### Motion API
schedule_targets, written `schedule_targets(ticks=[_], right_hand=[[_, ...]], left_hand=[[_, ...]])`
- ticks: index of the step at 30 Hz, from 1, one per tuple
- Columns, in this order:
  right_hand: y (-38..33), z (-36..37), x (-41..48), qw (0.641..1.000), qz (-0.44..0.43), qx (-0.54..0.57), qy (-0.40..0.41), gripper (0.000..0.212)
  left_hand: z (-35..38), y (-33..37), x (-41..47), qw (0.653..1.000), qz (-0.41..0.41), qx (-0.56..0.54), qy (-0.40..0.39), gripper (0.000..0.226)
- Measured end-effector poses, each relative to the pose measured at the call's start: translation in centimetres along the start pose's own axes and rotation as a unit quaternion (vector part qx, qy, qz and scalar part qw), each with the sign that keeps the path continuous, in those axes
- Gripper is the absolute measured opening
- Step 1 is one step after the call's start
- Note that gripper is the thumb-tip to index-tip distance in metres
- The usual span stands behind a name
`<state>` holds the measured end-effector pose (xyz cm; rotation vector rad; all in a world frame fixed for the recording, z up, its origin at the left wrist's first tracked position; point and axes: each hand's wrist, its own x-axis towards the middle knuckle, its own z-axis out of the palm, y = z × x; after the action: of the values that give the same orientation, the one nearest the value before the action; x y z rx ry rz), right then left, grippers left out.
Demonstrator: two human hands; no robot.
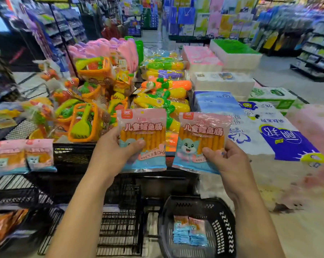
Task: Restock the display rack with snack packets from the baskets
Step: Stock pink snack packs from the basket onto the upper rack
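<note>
Left hand (116, 153) grips one pink-and-blue fish-sausage packet (144, 131) by its lower left corner, thumb across the front. The right hand (230, 164) pinches a second matching packet (202, 135) the same way at its lower right corner. Both are held upright, side by side, above the black wire display rack (73, 157). Two shelved packets (23, 155) of the same kind already lie on the rack at the left, so restocking looks begun but far from finished. The black basket (226, 226) below the right forearm holds a small stack of packets (190, 231) yet to be moved, and the two in hand are not yet placed. At the lower left, orange-coloured packs (2, 226) are too blurred to identify, and whether they sit in another basket cannot be told. The arms hide part of the rack's front, and its lower tiers are dark. Plastic toys (86, 118) and tissue packs (269, 135) fill the space behind.
</note>
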<state>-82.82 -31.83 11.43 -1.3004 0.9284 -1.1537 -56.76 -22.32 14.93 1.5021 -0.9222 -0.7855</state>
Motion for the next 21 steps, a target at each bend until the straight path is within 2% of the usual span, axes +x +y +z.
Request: schedule_targets(ticks=[9,17,20,21], right_hand=[[0.6,7.6,-0.4,0.996,-0.003,-0.002,-0.093,0.028],[4.7,18.9,0.7,0.992,0.018,-0.006,-0.123,0.028],[6.9,23.3,1.3,0.993,0.035,-0.021,-0.113,0.029],[7.7,24.6,1.6,0.992,0.043,-0.027,-0.113,0.029]], left_hand=[[-9.0,-1.6,-2.7,0.996,-0.024,0.004,0.083,0.034],[-19.6,-7.2,0.1,0.991,-0.035,0.027,0.13,0.067],[-23.5,-9.6,2.3,0.987,-0.046,0.067,0.137,0.093],[-24.6,-10.6,3.1,0.987,-0.056,0.074,0.135,0.09]])
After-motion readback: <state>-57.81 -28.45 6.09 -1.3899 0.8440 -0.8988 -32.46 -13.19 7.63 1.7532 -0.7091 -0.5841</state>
